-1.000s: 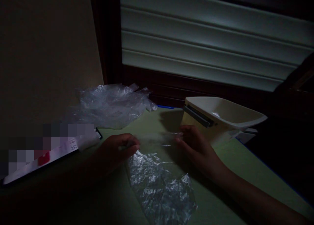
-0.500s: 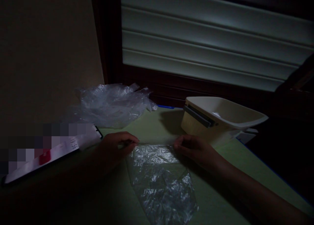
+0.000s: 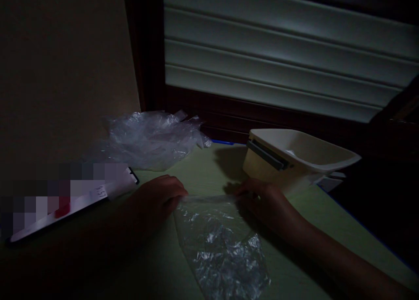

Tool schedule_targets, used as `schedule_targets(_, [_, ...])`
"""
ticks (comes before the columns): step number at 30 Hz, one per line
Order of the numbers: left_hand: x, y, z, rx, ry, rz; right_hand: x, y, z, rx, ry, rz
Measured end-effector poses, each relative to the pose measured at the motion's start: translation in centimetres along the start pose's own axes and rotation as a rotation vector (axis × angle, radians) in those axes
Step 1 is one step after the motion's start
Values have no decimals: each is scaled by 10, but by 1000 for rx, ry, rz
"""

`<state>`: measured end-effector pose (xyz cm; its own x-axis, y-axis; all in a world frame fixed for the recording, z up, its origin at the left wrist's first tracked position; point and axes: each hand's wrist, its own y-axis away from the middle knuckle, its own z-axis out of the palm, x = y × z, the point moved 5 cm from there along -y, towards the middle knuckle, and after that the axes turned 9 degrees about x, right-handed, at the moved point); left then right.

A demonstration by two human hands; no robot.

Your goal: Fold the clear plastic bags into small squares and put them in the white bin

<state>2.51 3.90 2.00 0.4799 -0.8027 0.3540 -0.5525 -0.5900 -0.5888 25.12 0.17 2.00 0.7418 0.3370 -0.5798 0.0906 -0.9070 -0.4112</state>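
I have the left hand (image 3: 159, 199) and right hand (image 3: 265, 201) pinched closed on the far edge of a clear bag (image 3: 225, 247) on the tabletop (image 3: 204, 175), apparently straightening it, which calls for an even pull next.

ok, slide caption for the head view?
Left hand and right hand pinch the far edge of clear plastic film over a green table, cream container and crumpled plastic beyond.

Clear bag (image 3: 225, 252), green tabletop (image 3: 216, 171), cream bin (image 3: 294, 173)
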Motion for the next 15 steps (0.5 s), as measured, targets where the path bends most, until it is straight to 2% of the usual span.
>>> schedule_targets(3, [0,3,2,-96,-40,41,-5,1,-2,-17,41,-47])
schedule_targets(7, [-3,8,4,-193,-91,82,-14,2,0,-101,132,-118])
schedule_targets(11, [3,11,4,-239,-122,194,-19,2,2,-167,230,-200])
schedule_targets(15, [9,11,2,-260,-188,231,-19,5,2,-203,309,-248])
